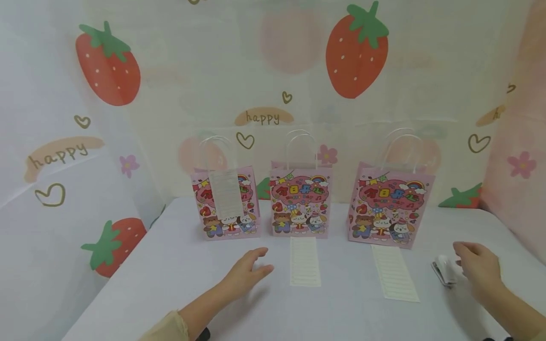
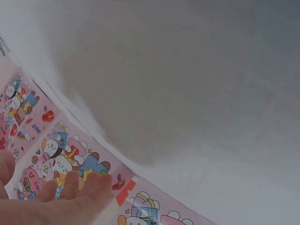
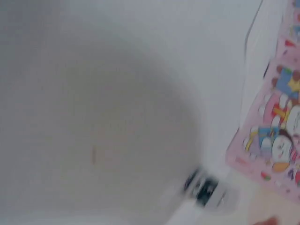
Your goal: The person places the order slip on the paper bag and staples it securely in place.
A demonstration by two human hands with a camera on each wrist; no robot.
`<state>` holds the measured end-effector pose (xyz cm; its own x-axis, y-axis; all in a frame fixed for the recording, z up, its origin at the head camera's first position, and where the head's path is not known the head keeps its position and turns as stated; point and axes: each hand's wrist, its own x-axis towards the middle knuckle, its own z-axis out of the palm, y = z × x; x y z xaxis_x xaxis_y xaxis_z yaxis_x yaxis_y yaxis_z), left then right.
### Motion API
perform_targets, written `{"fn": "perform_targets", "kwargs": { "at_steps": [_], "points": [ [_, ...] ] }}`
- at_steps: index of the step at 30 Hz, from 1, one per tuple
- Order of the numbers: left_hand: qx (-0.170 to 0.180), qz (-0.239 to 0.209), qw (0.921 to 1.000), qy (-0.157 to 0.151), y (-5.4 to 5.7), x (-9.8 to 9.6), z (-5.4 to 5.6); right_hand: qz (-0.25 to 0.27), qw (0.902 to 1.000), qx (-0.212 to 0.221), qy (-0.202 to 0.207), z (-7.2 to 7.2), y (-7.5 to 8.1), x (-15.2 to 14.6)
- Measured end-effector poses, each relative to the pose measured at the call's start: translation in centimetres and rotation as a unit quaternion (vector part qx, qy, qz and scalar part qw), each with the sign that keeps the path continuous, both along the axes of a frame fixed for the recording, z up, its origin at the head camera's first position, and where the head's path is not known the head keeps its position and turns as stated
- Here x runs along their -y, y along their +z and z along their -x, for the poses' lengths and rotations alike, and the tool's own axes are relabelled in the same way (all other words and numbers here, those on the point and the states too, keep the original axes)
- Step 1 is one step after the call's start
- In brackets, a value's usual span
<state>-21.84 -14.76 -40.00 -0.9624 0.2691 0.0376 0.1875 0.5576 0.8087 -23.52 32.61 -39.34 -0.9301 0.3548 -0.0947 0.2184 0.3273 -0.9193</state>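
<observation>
In the head view my left hand [image 1: 243,275] hovers over the table with thumb and fingers apart, holding nothing. The left wrist view shows its fingers [image 2: 96,187] overlapping the printed bags. My right hand [image 1: 482,270] has loosely bent fingers and is just right of a small white stapler [image 1: 445,270] on the table. The stapler [image 3: 206,190] is blurred in the right wrist view. Three pink gift bags stand in a row: left [image 1: 251,208], middle [image 1: 300,203], right [image 1: 388,208]. A pale strip [image 1: 228,194] hangs against the left bag's front.
Flat on the white table [image 1: 341,312] lie one pale lined strip [image 1: 305,263] before the middle bag and another strip [image 1: 394,274] before the right bag. Clear handles [image 1: 403,135] rise from the bags. A strawberry-printed cloth [image 1: 204,57] hangs behind the table.
</observation>
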Motion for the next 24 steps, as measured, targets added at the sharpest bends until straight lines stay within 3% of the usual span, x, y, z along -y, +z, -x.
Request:
{"fn": "perform_targets", "kwargs": {
  "at_steps": [2,5,9,18,24],
  "points": [
    [0.005,-0.001,1.0,-0.001,0.1,-0.1,0.1,0.081,0.9949,-0.06,0.0,-0.3,0.1,1.1],
    [0.011,-0.003,0.9999,-0.006,0.1,-0.2,0.2,0.188,0.974,-0.125,0.019,-0.8,0.1,2.6],
    [0.016,0.001,0.9998,-0.009,0.0,-0.4,0.4,0.236,0.9584,-0.148,0.062,-1.1,0.2,4.6],
    [0.016,0.004,0.9998,-0.014,-0.2,-0.8,0.7,0.198,0.9543,-0.133,0.18,-0.8,-0.7,8.4],
    [0.011,0.014,0.9992,-0.036,-0.5,-0.8,1.0,0.128,0.9642,-0.073,0.221,-0.3,-1.2,10.5]
  ]
}}
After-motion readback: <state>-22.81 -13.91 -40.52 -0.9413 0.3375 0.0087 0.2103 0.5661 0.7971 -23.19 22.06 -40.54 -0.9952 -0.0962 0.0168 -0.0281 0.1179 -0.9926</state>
